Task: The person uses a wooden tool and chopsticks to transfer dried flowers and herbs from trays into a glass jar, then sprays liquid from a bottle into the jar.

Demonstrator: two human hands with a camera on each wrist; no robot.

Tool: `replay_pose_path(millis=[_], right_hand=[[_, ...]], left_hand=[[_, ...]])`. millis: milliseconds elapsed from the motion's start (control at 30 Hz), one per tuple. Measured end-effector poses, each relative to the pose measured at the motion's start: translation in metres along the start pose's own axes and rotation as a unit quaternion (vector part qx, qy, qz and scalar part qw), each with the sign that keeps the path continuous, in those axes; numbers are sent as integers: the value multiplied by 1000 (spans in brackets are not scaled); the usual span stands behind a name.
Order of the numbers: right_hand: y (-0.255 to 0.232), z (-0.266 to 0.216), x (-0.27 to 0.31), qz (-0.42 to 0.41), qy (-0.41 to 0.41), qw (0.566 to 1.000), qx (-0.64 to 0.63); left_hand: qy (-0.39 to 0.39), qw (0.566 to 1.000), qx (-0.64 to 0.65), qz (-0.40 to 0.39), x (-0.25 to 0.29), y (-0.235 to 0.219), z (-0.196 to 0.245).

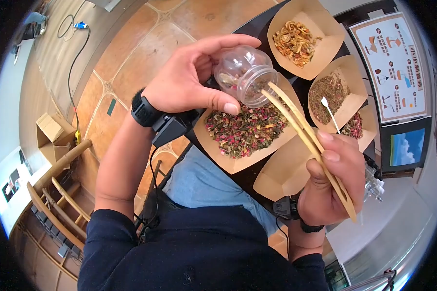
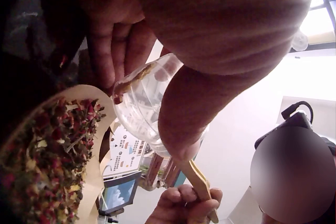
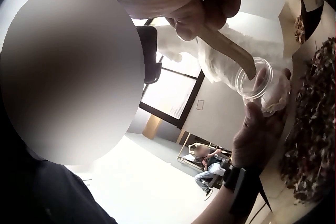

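"Holding what, exactly?"

"The left hand (image 1: pixel 182 80) curls round a clear jar (image 1: pixel 239 65). The right hand (image 1: pixel 344 162) pinches wooden tongs (image 1: pixel 298 127) between thumb and fingers."

"And where's the jar?"

"In the air over the paper tray (image 1: pixel 230 166) of petal mix (image 1: pixel 247 133), tipped well over, its mouth turned toward the tongs. A few dried bits sit inside."

"Have the tongs caught anything?"

"Can't honestly tell. The tips are at the mouth, but whether they reach inside, or have a petal between them, is too small to make out."

"What worries you?"

"The tilt, mostly. Dip the mouth any lower and I'd expect those bits to slide out. Knocking the tongs against the rim could shake them loose too, or twist the smooth jar in its grip."

"And the tongs themselves?"

"Easing the squeeze too soon would drop anything they carry short of the mouth, probably onto the petals. Squeezing too hard might crush something brittle."
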State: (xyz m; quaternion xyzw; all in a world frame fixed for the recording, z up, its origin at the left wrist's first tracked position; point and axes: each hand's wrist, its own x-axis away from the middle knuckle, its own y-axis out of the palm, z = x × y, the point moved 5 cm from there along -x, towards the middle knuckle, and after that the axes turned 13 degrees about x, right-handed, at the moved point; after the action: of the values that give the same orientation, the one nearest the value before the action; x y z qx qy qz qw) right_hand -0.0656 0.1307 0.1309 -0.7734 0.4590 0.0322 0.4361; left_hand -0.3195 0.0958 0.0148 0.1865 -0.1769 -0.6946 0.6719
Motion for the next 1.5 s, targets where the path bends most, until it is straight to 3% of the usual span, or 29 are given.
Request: replay_pose_path(millis=[133, 233, 367, 1000, 1500], right_hand=[[-9, 5, 7, 15, 7, 1000, -1], [-17, 15, 13, 56, 59, 997, -14], [-17, 28, 27, 47, 101, 994, -17], [4, 26, 29, -52, 76, 995, 37], [-8, 29, 37, -8, 87, 996, -3]], left_hand=[[-3, 1000, 11, 2, -1, 1, -1], [-8, 1000, 15, 5, -1, 1, -1], [-13, 1000, 24, 14, 0, 1, -2], [-10, 999, 34, 24, -1, 1, -3], [-19, 999, 34, 20, -1, 2, -1]])
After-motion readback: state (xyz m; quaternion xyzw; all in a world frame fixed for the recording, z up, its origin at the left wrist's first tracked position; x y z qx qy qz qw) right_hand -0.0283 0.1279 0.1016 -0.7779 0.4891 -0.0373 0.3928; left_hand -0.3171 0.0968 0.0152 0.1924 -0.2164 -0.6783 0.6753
